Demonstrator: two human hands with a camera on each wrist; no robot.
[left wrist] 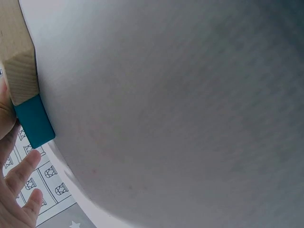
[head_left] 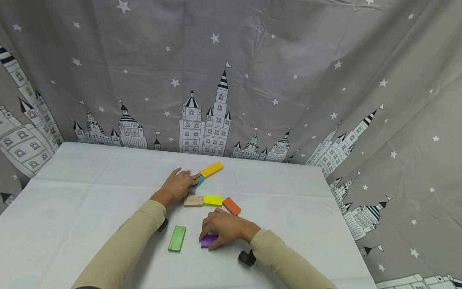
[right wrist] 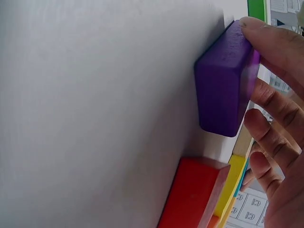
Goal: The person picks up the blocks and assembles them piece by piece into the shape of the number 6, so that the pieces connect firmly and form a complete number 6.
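Observation:
In the head view my left hand (head_left: 177,185) is at the teal block (head_left: 197,182), thumb and fingers on either side of it. The left wrist view shows the teal block (left wrist: 35,121) past the end of a plain wooden block (left wrist: 21,71), fingers beside it. My right hand (head_left: 225,226) holds a purple block (head_left: 207,241) nearer the front. The right wrist view has the thumb on one end of the purple block (right wrist: 221,85) and a finger against its side. A red block (right wrist: 192,194) lies close by, mostly hidden by the hand in the head view.
An orange-yellow block (head_left: 212,169) meets the teal one at its far end. The plain wooden block (head_left: 193,201), a yellow block (head_left: 213,200) and an orange block (head_left: 232,206) form a bending row. A green block (head_left: 177,239) lies apart on the white tabletop (head_left: 90,192).

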